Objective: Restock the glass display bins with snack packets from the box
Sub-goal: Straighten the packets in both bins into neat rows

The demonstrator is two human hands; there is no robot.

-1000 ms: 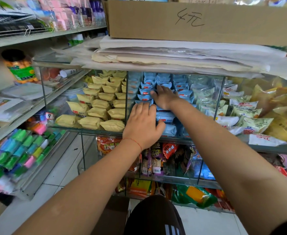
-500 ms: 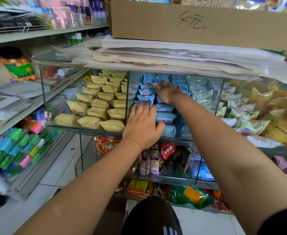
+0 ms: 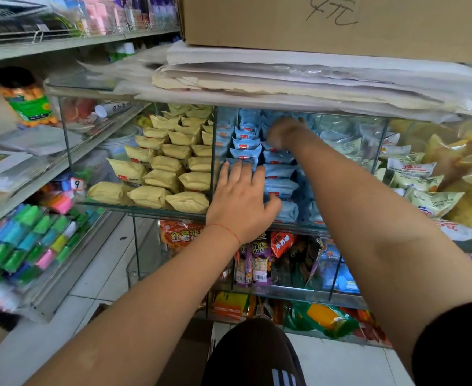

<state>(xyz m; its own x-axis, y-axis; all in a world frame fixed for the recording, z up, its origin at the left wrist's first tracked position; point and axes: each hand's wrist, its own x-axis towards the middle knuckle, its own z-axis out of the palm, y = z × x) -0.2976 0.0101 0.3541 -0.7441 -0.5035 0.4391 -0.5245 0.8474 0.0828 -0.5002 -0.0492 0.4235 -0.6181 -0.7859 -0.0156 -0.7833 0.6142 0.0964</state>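
Light blue snack packets (image 3: 278, 171) fill the middle glass display bin (image 3: 214, 151), stacked in rows from front to back. My left hand (image 3: 241, 201) lies flat on the front packets of that bin, fingers straight, thumb to the right. My right hand (image 3: 280, 132) reaches deep into the same bin and rests on the rear blue packets; its fingers are blurred and partly hidden. Yellow packets (image 3: 162, 162) fill the bin to the left.
A cardboard box (image 3: 340, 20) sits on papers above the bins. Pale green packets (image 3: 413, 174) fill the bin to the right. A brown box (image 3: 190, 355) stands on the floor by my knee. Lower bins hold mixed snacks (image 3: 257, 263). Shelves at left carry coloured packs (image 3: 26, 240).
My right hand has slid further back and up into the blue-packet bin. My left hand stays pressed on the front packets.
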